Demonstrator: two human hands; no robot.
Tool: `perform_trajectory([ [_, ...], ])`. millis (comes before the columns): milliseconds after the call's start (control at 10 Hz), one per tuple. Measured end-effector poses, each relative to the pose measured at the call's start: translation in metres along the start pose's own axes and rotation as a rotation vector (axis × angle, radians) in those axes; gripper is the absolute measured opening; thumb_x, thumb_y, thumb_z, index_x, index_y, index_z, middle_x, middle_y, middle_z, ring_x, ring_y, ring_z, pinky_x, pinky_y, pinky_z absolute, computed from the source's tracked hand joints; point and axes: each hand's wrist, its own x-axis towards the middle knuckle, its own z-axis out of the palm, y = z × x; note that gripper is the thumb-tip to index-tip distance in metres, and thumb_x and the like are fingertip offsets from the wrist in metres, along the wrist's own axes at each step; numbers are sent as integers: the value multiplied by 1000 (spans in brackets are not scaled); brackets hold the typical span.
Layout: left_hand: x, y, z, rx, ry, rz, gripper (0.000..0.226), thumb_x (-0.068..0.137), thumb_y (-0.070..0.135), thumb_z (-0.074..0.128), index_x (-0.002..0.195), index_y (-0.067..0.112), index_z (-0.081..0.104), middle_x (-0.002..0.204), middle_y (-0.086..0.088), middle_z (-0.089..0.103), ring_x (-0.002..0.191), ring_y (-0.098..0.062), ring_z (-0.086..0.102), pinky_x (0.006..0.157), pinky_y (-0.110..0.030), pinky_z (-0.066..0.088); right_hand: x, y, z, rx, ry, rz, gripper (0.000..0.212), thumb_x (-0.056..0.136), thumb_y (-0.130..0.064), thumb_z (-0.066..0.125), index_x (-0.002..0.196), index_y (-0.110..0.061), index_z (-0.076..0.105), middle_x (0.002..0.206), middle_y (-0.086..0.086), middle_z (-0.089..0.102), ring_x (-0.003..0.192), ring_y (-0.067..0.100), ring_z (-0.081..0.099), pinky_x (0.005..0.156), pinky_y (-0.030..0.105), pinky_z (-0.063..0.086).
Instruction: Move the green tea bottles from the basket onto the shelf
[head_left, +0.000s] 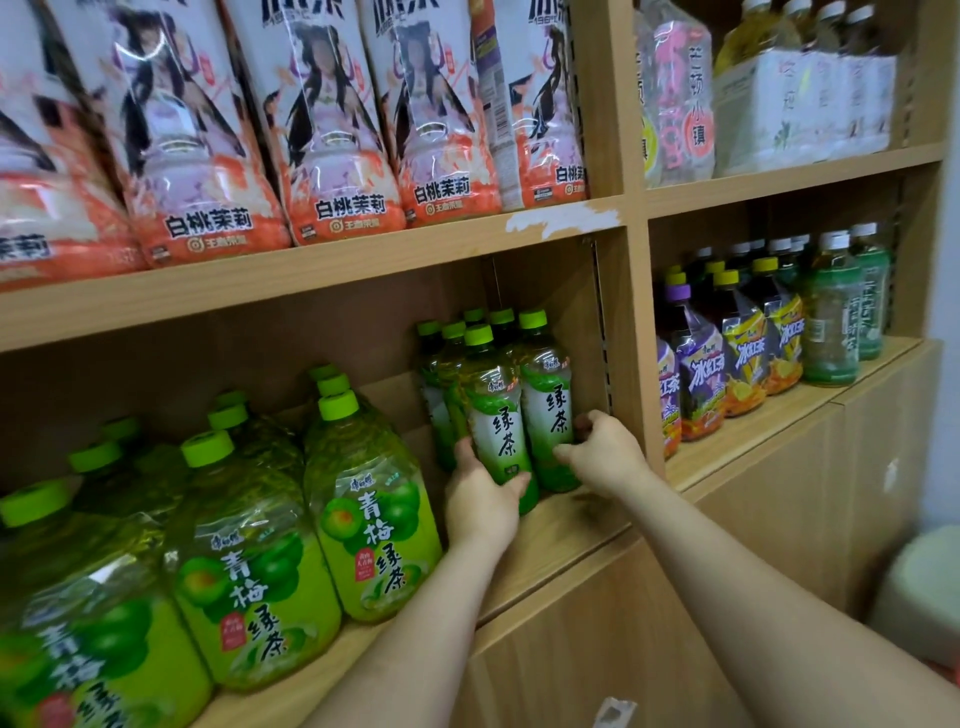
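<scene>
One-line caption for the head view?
Restocking: left hand grips one green-capped green tea bottle, right hand another, both on the light wooden shelf.

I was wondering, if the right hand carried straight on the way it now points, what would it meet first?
The right hand points up and leftward. First in line is the right front green tea bottle, which its fingers already seem to hold, though depth is unclear.
</scene>
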Motion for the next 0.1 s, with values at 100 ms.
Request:
perform_trajectory([
  [100,-15,3,-2,30,-1,13,95,74,34,77,146,13,19,134,-12,54,122,-31,51,98,-39,45,-14,1,-10,21,-30,-36,66,85,-18,68,142,-6,37,142,12,48,130,29,46,106,38,38],
])
